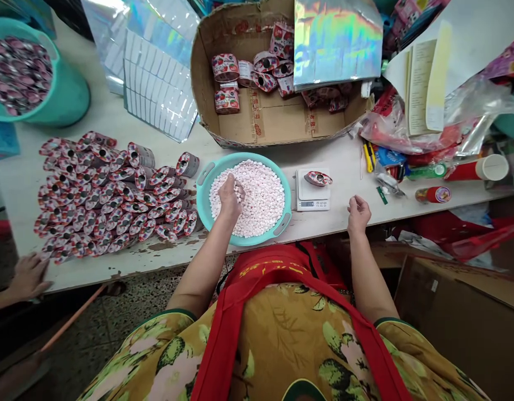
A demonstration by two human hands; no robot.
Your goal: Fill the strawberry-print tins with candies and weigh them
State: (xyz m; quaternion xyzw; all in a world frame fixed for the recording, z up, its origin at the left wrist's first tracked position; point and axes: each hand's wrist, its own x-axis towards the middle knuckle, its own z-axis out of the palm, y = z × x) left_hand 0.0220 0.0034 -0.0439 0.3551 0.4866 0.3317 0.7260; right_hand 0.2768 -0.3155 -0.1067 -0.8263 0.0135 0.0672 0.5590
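My left hand (pixel 231 196) reaches into a teal basin (pixel 205 177) full of small white-pink candies (pixel 261 195), its fingers curled down into the pile. My right hand (pixel 358 212) hovers above the table's front edge, right of a small white scale (pixel 311 196), with fingers loosely curled; whether it holds anything is hidden. One small red-and-white printed tube (pixel 318 178) lies on the scale's pan.
A big heap of the same printed tubes (pixel 110 195) lies left of the basin. Behind stand a cardboard box (pixel 240 120) with filled tubes, holographic bags (pixel 336 39), and a teal bucket (pixel 68 94). Clutter fills the right side. Another person's hand (pixel 29 275) rests at the left table edge.
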